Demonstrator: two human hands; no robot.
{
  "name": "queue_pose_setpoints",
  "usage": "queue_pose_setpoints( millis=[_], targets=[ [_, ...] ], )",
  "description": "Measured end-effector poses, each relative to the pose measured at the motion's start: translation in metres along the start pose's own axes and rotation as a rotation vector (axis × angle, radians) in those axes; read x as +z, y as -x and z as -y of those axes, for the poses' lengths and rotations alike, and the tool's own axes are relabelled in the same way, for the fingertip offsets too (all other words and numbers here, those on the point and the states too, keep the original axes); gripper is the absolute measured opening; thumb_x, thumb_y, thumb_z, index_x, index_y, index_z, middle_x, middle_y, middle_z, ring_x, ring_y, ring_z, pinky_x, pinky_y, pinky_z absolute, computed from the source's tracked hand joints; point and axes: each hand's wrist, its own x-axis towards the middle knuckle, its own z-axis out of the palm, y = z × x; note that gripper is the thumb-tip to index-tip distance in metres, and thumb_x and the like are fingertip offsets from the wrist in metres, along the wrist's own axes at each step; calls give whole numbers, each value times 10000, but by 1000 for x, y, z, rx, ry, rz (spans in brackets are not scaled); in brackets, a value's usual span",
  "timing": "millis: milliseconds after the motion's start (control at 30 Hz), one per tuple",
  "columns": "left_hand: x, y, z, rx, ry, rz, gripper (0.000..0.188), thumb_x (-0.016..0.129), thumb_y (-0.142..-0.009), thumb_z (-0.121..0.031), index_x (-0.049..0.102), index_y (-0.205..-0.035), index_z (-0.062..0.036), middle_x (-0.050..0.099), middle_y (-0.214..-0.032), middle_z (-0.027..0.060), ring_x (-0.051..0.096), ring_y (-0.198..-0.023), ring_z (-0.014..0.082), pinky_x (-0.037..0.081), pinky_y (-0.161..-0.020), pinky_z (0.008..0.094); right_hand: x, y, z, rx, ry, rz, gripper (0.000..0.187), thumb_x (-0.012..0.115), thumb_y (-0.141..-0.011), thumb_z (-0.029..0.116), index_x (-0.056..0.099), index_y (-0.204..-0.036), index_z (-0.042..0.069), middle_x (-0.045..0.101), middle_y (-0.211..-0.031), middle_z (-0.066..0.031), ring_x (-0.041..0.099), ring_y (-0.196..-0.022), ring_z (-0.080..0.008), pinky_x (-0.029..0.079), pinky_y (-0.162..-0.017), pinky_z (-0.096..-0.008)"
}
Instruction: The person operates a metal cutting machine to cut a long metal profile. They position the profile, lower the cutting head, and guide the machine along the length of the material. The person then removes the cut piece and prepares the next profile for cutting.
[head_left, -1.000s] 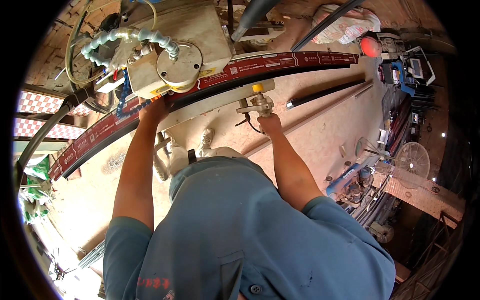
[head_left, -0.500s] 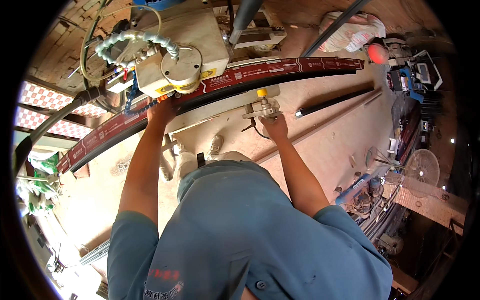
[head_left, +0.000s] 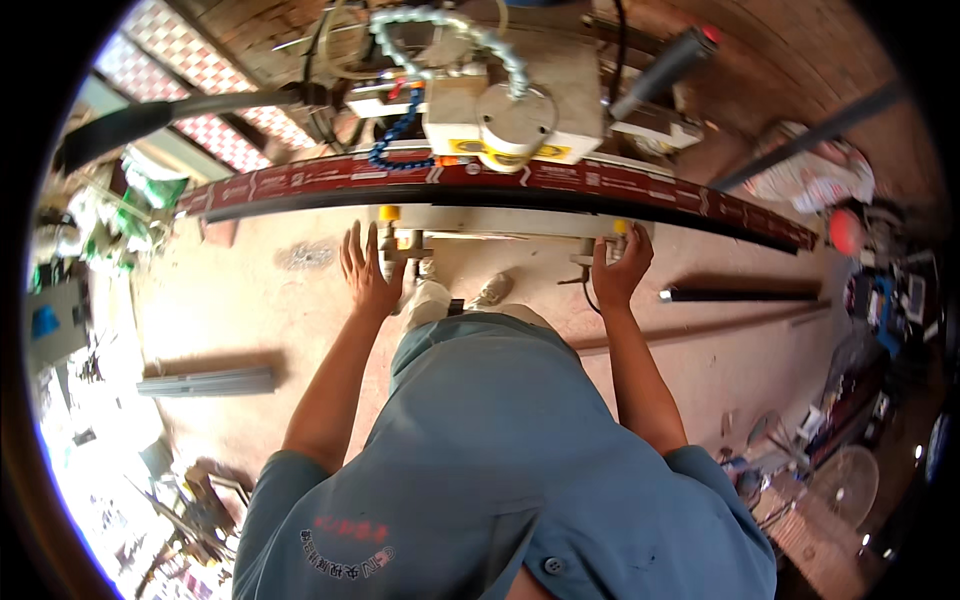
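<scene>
My left hand (head_left: 374, 282) has its fingers spread, held just beside a metal fitting with a yellow cap (head_left: 390, 213) on the near side of the machine. On the other side my right hand (head_left: 622, 272) is open too, with thumb and fingers apart around a second yellow-capped fitting (head_left: 621, 227); whether it touches cannot be made out. Beyond both hands a long profile wrapped in dark red printed film (head_left: 350, 172), with a black strip (head_left: 480, 198) along its near edge, lies across the machine bed. A pale machine head (head_left: 515, 120) stands over it.
A grey segmented hose (head_left: 440, 18) and a blue one (head_left: 392, 140) curve by the machine head. A dark bar (head_left: 740, 296) lies on the floor at right, grey profiles (head_left: 205, 382) at left. A fan (head_left: 845, 490) stands lower right, and a black pipe (head_left: 660, 75) rises behind.
My left hand has come away from the machine head, back to the left yellow-capped fitting. My right hand has loosened around its fitting and opened. The view has turned and shifted left.
</scene>
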Motion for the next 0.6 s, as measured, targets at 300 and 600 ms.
queue_pose_setpoints(
  millis=[300, 600],
  targets=[
    [-38, 136, 77, -559, -125, 237, 776, 624, -910, -446, 322, -1517, -67, 271, -1554, 251, 267, -1402, 466, 260, -1136, 571, 53, 14, 110, -511, -402, 382, 222, 677, -832, 133, 636, -1025, 30, 606, -1139, -158, 575, -1062, -366, 458, -933, -474],
    [-50, 172, 122, -679, 1, 381, 797, 623, -901, -456, 304, -1525, -75, 257, -1566, 237, 265, -1407, 463, 256, -1156, 548, 135, -11, 224, -675, -287, 409, 401, 564, -941, 199, 541, -1296, 14, 511, -1345, -201, 498, -1220, -376, 384, -1056, -476]
  ],
)
